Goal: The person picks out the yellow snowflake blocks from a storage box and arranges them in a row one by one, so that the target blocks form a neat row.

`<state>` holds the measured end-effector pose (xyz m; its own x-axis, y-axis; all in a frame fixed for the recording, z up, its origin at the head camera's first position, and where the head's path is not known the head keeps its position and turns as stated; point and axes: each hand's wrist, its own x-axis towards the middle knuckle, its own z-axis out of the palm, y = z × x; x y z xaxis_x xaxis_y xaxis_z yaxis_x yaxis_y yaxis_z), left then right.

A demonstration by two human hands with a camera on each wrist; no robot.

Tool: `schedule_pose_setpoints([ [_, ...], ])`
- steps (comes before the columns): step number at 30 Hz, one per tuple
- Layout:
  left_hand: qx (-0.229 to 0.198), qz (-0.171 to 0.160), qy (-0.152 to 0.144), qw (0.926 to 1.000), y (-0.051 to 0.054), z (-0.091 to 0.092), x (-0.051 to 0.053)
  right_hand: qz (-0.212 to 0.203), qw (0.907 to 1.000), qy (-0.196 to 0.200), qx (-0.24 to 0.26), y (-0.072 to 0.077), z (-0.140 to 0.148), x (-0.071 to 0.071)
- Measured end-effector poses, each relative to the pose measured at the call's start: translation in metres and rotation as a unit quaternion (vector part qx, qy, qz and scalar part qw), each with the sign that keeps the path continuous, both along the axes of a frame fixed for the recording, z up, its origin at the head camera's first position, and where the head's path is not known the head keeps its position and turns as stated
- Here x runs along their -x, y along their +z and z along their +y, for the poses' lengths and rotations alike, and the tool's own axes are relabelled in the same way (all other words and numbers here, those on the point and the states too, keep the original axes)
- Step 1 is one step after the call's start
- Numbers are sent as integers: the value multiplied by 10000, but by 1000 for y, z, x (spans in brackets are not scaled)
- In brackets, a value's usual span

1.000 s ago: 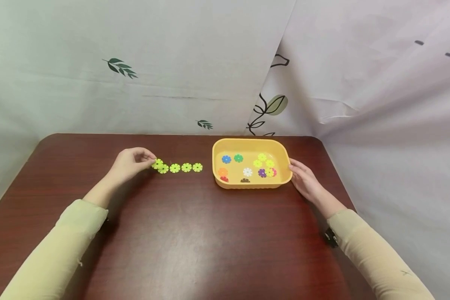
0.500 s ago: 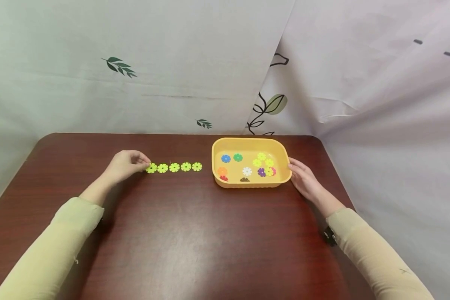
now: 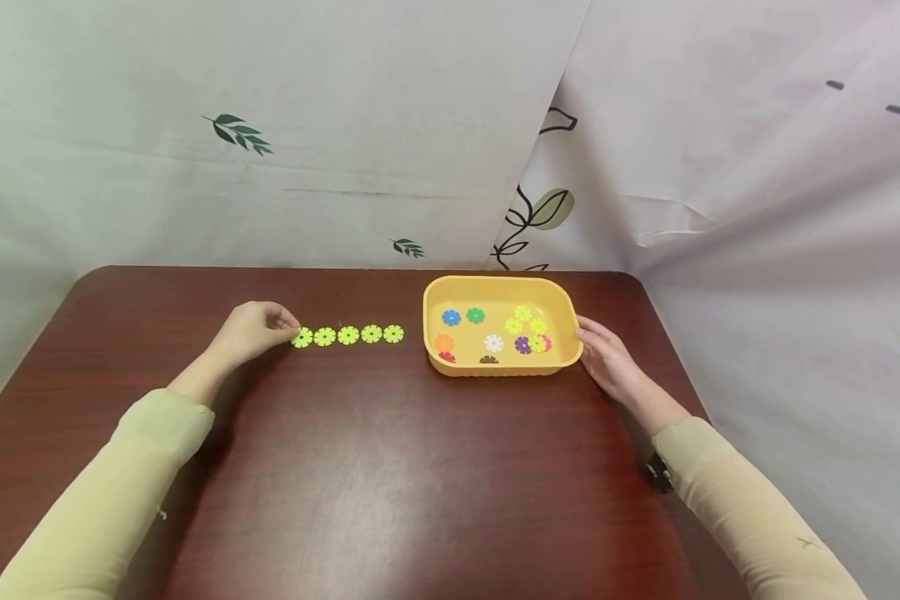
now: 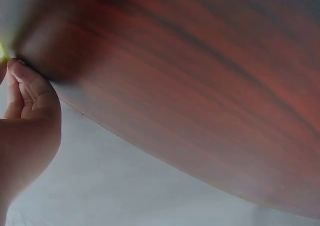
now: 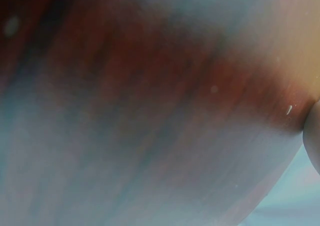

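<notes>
My left hand point(image 3: 255, 333) pinches the edge of a yellow-green snowflake building disc point(image 3: 303, 337), the leftmost of a row lying on the table. In the left wrist view, a sliver of yellow shows at the fingertips point(image 4: 20, 68). Further right in the row, another yellow-green disc point(image 3: 348, 335) lies flat among several alike. My right hand point(image 3: 611, 358) holds the right side of a yellow plastic basket point(image 3: 498, 371), its fingertips at the rim. The right wrist view catches only a bit of skin point(image 5: 312, 136) at its edge.
Inside the basket lie loose discs: blue point(image 3: 452, 317), green point(image 3: 476, 316), white point(image 3: 493, 342), purple point(image 3: 522, 345), orange, red, brown, pink and several yellow ones. The dark red table point(image 3: 390, 467) meets a pale printed cloth point(image 3: 345, 150) at the back.
My left hand has lowered the leftmost disc and shifted it left, off its neighbour and level with the row. Over the last half second little moved; the right hand and basket stay put.
</notes>
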<state>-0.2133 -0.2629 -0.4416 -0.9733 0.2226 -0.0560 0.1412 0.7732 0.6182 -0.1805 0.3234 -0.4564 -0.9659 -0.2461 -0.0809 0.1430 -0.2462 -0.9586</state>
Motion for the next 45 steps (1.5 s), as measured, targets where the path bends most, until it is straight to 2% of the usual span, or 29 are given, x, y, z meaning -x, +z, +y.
schedule_pose_setpoints([
  [4,-9,-16,-4,10000,0,0,1,50,10000,35,53,1,0,0],
  [8,-18,-21,35,10000,-1,1,2,-109,9998,-95,-130,3,-2,0],
  [16,-38,-14,118,9999,-2,1,1,-308,9992,-201,-172,6,-4,-1],
  [30,-153,-211,336,9991,-1,-2,-1,-382,9986,-188,-300,8,-4,-1],
  [37,-553,-309,333,9974,6,4,-1,-361,9988,-165,-282,4,-3,1],
  [45,-1255,-211,331,9913,16,32,6,-241,9994,-140,-200,3,-3,1],
])
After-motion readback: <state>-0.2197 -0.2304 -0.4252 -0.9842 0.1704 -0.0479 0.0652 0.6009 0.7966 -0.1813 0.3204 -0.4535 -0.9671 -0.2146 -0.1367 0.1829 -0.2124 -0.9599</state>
